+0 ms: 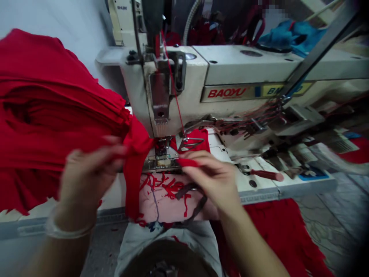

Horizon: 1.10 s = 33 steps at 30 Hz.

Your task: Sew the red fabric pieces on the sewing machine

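My left hand (92, 169), smeared by motion, is closed with its fingertips on a strip of red fabric (134, 181) that hangs over the machine's front edge. My right hand (215, 179) pinches a small end of red fabric (188, 162) just in front of the needle area. Between the hands is the sewing machine's presser foot (163, 148). More red fabric (204, 134) lies behind it on the machine bed. Below the right fingers is a dark looped thing (198, 206), perhaps scissor handles; its kind is unclear.
A thick stack of red fabric (57, 96) fills the left side. The white sewing machine (184, 100) spans the back. A red-handled screwdriver (266, 175) lies at right. Red thread scraps cover a pink cloth (170, 207) at the front edge. Red cloth (282, 231) hangs lower right.
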Motion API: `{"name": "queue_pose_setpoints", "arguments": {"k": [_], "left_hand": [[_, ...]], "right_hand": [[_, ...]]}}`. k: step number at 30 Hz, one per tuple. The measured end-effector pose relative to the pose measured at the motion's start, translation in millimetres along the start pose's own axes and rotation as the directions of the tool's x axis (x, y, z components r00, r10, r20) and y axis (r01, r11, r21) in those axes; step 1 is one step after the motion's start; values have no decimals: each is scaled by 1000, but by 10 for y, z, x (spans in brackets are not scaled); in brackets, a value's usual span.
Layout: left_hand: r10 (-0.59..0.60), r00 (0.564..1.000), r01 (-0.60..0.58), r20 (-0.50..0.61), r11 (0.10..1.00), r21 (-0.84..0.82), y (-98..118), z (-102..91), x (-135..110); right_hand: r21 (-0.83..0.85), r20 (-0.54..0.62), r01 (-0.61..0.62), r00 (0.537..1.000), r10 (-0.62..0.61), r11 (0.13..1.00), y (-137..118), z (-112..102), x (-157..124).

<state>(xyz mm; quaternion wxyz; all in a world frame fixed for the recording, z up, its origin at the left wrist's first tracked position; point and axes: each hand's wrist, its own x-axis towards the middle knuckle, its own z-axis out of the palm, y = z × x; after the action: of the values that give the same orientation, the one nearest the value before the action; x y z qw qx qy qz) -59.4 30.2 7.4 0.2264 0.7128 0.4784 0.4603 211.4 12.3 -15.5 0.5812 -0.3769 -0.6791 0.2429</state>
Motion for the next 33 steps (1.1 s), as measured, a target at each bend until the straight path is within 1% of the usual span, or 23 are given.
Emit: {"name": "queue_pose_setpoints", "arguments": {"k": [1, 2, 3, 4, 5, 6, 7, 8, 9, 11, 12, 13, 15, 17, 19, 22, 26, 30, 33], "left_hand": [[102, 994, -105, 50, 992, 73, -21, 165, 15], [170, 980, -182, 108, 977, 112, -42, 306, 18], [253, 953, -281, 168, 944, 171, -62, 414, 12], [316, 923, -364, 219, 901, 234, -75, 487, -1], [367, 892, -439, 264, 842, 313, -80, 526, -18], [405, 859, -506, 312, 760, 408, -75, 539, -35], [421, 833, -552, 359, 669, 498, -61, 535, -52], [407, 823, -568, 396, 591, 573, -39, 522, -67], [368, 831, -557, 418, 545, 626, -12, 509, -80], [288, 851, -525, 439, 502, 688, 42, 500, -101], [262, 859, -511, 440, 492, 705, 62, 506, -109], [251, 865, -501, 435, 487, 715, 75, 518, -116], [261, 867, -498, 425, 498, 710, 81, 547, -126], [294, 857, -515, 423, 522, 680, 66, 570, -133], [313, 848, -528, 427, 550, 647, 41, 579, -138], [320, 843, -536, 433, 574, 619, 5, 577, -144], [319, 842, -536, 434, 573, 619, -11, 572, -146], [296, 852, -520, 433, 578, 629, 1, 571, -134], [256, 858, -505, 446, 586, 634, 9, 568, -110]], "right_hand": [[-123, 72, 69, 996, -60, 990, 56, 163, 5], [-277, 154, 167, 980, -128, 946, 107, 282, -3], [-403, 234, 265, 955, -182, 876, 149, 355, -23], [-522, 304, 358, 926, -224, 774, 180, 387, -50], [-611, 351, 420, 903, -247, 671, 199, 387, -79], [-664, 370, 445, 894, -253, 601, 207, 367, -107], [-695, 372, 446, 894, -248, 564, 205, 341, -128], [-708, 362, 431, 902, -236, 560, 197, 317, -143], [-704, 344, 407, 912, -223, 582, 185, 302, -150], [-671, 306, 362, 930, -203, 647, 163, 308, -146], [-661, 297, 353, 934, -200, 662, 155, 324, -139], [-663, 299, 357, 932, -204, 659, 149, 345, -132], [-690, 336, 392, 918, -211, 608, 142, 383, -119], [-710, 379, 427, 902, -208, 560, 136, 400, -107], [-714, 404, 447, 892, -204, 539, 130, 397, -96], [-716, 423, 464, 883, -204, 522, 124, 381, -81], [-735, 424, 461, 885, -193, 497, 125, 380, -75], [-735, 429, 469, 881, -199, 490, 136, 391, -67], [-737, 418, 455, 888, -192, 500, 146, 398, -41]]}}
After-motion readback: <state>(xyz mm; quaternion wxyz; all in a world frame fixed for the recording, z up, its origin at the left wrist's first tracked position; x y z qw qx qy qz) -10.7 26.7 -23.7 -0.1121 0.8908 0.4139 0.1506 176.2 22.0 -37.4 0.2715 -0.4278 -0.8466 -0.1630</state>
